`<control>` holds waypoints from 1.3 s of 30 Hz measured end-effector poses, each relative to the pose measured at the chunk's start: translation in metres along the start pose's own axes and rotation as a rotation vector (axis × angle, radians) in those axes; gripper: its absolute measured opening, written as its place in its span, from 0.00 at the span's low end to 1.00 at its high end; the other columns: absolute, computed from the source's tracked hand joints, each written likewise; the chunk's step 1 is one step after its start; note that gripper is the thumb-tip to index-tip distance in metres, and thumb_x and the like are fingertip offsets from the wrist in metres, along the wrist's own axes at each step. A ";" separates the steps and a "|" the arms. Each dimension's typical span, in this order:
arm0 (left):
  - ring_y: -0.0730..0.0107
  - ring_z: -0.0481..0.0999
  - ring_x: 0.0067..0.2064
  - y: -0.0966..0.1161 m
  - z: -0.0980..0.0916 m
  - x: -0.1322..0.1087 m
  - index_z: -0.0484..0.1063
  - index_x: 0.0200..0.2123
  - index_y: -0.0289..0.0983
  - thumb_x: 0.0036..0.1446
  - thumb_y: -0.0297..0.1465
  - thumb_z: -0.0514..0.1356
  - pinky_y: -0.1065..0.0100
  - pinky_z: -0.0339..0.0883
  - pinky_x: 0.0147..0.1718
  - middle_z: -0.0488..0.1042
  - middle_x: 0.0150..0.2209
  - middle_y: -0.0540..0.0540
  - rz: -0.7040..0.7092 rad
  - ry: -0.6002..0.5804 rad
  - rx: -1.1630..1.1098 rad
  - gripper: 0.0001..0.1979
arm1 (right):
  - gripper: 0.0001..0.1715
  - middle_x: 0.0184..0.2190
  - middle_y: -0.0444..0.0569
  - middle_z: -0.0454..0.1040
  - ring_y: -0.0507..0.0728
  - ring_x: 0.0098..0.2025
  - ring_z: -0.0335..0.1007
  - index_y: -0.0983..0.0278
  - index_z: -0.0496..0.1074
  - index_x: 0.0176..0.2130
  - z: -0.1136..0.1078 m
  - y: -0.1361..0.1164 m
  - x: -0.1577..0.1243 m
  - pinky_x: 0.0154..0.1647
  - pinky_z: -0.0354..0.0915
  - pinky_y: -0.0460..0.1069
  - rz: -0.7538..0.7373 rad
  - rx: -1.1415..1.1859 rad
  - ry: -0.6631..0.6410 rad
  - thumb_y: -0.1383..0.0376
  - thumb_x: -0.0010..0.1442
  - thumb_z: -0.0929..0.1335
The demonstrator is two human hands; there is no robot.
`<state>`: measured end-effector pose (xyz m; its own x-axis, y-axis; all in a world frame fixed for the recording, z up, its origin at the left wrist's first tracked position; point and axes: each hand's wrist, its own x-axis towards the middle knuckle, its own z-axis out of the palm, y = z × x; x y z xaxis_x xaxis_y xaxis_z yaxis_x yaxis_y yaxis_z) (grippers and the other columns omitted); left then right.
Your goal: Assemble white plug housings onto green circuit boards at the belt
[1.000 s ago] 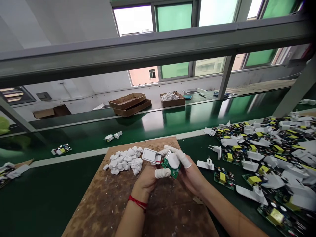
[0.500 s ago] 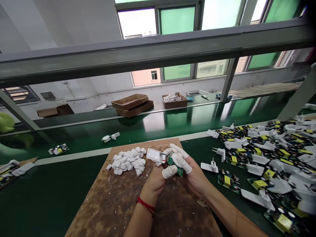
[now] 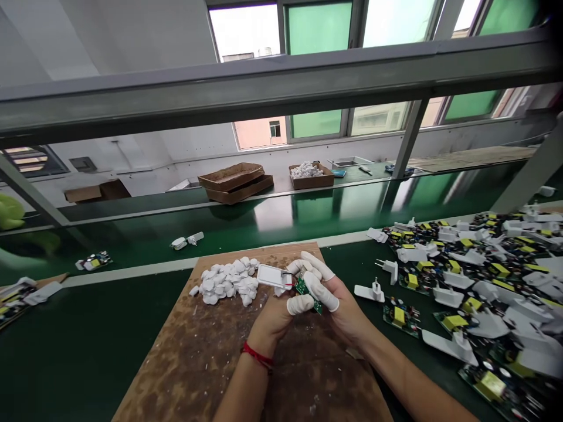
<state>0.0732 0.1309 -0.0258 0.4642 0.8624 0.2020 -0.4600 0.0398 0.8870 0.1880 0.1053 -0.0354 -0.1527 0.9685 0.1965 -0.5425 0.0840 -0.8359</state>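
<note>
Beyond hands (image 3: 273,316), box (image 3: 311,179) holds white pieces (image 3: 304,170).

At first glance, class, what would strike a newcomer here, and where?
In the middle, the left hand and right hand pinch a small green circuit board beside a flat white plastic cover. Just left, a pile of small white plastic pieces sits on a worn brown board; at right, a jumble of green boards and white plug shells covers the dark green worktop.
</note>
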 end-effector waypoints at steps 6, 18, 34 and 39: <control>0.52 0.73 0.46 0.018 0.010 0.001 0.70 0.49 0.38 0.30 0.35 0.74 0.55 0.66 0.49 0.76 0.42 0.41 0.017 -0.041 0.105 0.38 | 0.41 0.54 0.49 0.68 0.60 0.54 0.64 0.54 0.60 0.60 -0.001 -0.004 0.001 0.55 0.59 0.54 -0.031 -0.048 -0.045 0.55 0.50 0.73; 0.53 0.72 0.50 0.021 0.000 -0.003 0.70 0.50 0.38 0.33 0.28 0.73 0.57 0.65 0.51 0.74 0.47 0.40 0.011 -0.213 0.262 0.36 | 0.33 0.24 0.40 0.71 0.52 0.25 0.59 0.57 0.74 0.46 -0.001 -0.014 -0.002 0.29 0.60 0.47 0.072 0.019 0.104 0.63 0.37 0.75; 0.70 0.68 0.32 0.026 -0.050 0.010 0.70 0.37 0.34 0.51 0.46 0.60 0.67 0.65 0.36 0.69 0.30 0.48 0.210 0.534 0.463 0.20 | 0.25 0.23 0.47 0.76 0.50 0.21 0.62 0.67 0.74 0.39 -0.023 0.000 0.015 0.23 0.55 0.46 0.058 -0.266 0.403 0.54 0.45 0.72; 0.61 0.67 0.39 0.001 -0.046 0.014 0.68 0.27 0.37 0.48 0.35 0.64 0.57 0.58 0.49 0.70 0.32 0.46 0.197 0.405 0.748 0.10 | 0.22 0.24 0.48 0.76 0.50 0.21 0.63 0.68 0.76 0.38 -0.021 0.006 0.013 0.25 0.59 0.47 0.074 -0.327 0.353 0.57 0.45 0.72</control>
<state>0.0448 0.1665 -0.0407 0.0584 0.9374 0.3432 0.1804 -0.3480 0.9200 0.2001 0.1235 -0.0488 0.1391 0.9902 -0.0083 -0.2444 0.0262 -0.9693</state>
